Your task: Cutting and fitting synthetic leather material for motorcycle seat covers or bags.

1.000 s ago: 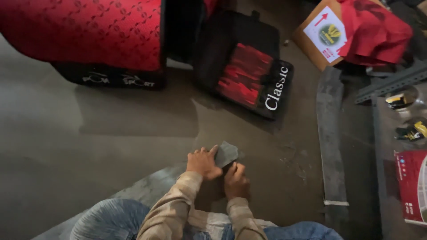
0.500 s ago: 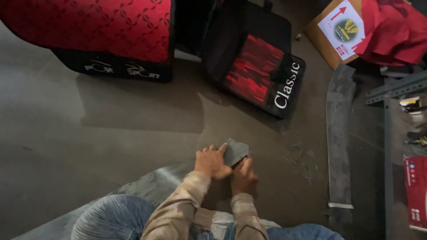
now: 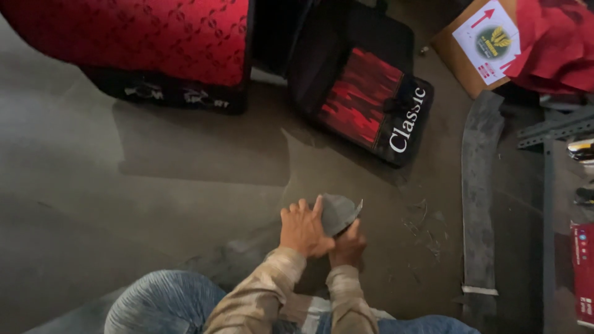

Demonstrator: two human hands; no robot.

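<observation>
A small grey piece of material (image 3: 338, 212) is held up off the grey floor mat (image 3: 185, 185) in front of my knees. My left hand (image 3: 302, 229) grips its left edge with fingers curled over the top. Just below and to the right, my right hand (image 3: 348, 246) is closed under the piece, and a thin blade-like tip (image 3: 359, 205) shows at its right edge. What exactly the right hand holds is partly hidden.
A red and black car seat cover (image 3: 142, 37) lies at the top left, a second black and red one (image 3: 371, 105) beside it. A cardboard box (image 3: 476, 43) with red cloth (image 3: 557, 43) sits top right. A long dark strip (image 3: 479, 185) runs down the right.
The view has shifted slightly, so the hands and grey piece sit a little lower and to the right. Both hands keep their hold on the piece.
</observation>
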